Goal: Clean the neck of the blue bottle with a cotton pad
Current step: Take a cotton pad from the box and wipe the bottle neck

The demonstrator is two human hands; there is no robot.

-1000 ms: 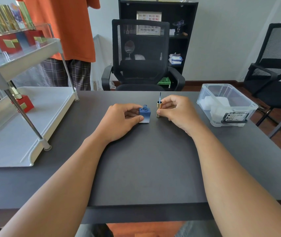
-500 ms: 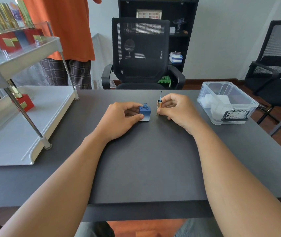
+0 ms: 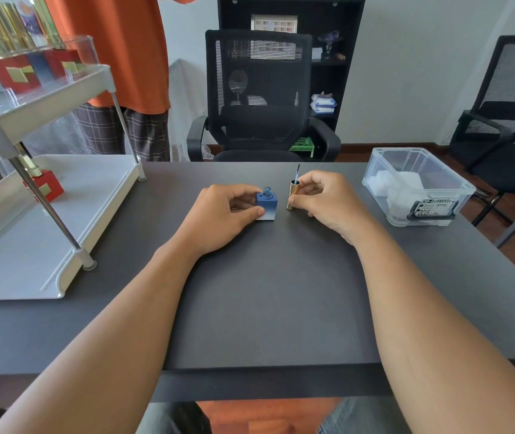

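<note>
Table (image 3: 265, 292): dark grey top, fills most of view; landmark for the rest.
Rack (image 3: 46, 220): white 2-tier shelf on table's L side; upper tier holds red and blue boxes w/ gold tubes; lower tier has one red box (image 3: 46, 187) w/ gold cap.
Office chair (image 3: 259, 98): black mesh, behind table's far edge, centre.
2nd chair (image 3: 506, 120): black, off table's R side.
Bookcase (image 3: 328, 57): black, against wall behind centre chair; small items on shelves, too small to tell.
Bystander (image 3: 118, 57): orange top, plaid trousers, standing behind table's far L corner, behind rack.
Clear bin (image 3: 415, 186): plastic tub on table's far R, label on front; white cotton pads (image 3: 397, 183) inside.
L hand (image 3: 221, 211): on table, far centre; thumb and fingers clamped on sides of blue bottle, steadying it.
R hand (image 3: 328, 202): on table just R of bottle; fingers closed round the gold cap.
Blue bottle (image 3: 267, 203): small square body, blue up top fading to white at base; stands upright on table centre-far; neck open, uncapped.
Gold cap (image 3: 293, 195): upright cyl., base on table, just R of bottle, not touching it; thin brush (image 3: 297, 173) sticks up from top.
Hands apart: each on its own item, bottle and cap side by side.
</note>
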